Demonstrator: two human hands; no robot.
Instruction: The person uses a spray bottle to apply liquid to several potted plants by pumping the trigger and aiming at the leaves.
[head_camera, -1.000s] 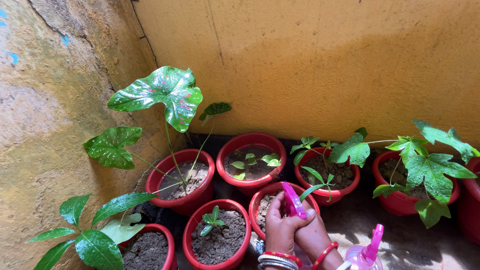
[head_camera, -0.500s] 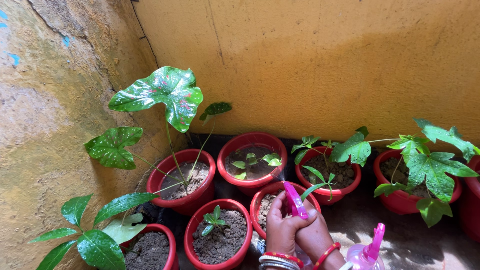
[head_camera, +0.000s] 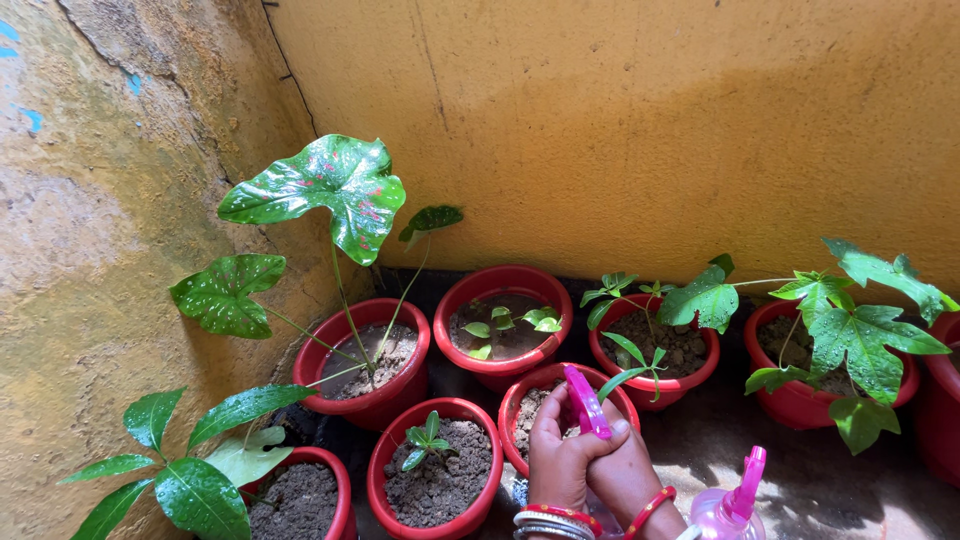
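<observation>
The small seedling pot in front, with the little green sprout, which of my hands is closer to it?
Left. Your left hand wraps the pink sprayer just right of the seedling pot; your right hand overlaps it on the side away from the pot.

Pots stand in two rows along the back wall (head_camera: 620, 130): the big-leafed plant's pot (head_camera: 365, 365) sits leftmost behind, the seedling pot (head_camera: 437, 480) before it, and both hands (head_camera: 590, 460) clasp a spray bottle (head_camera: 586, 402) just right of it, a second sprayer (head_camera: 738, 500) further right
</observation>
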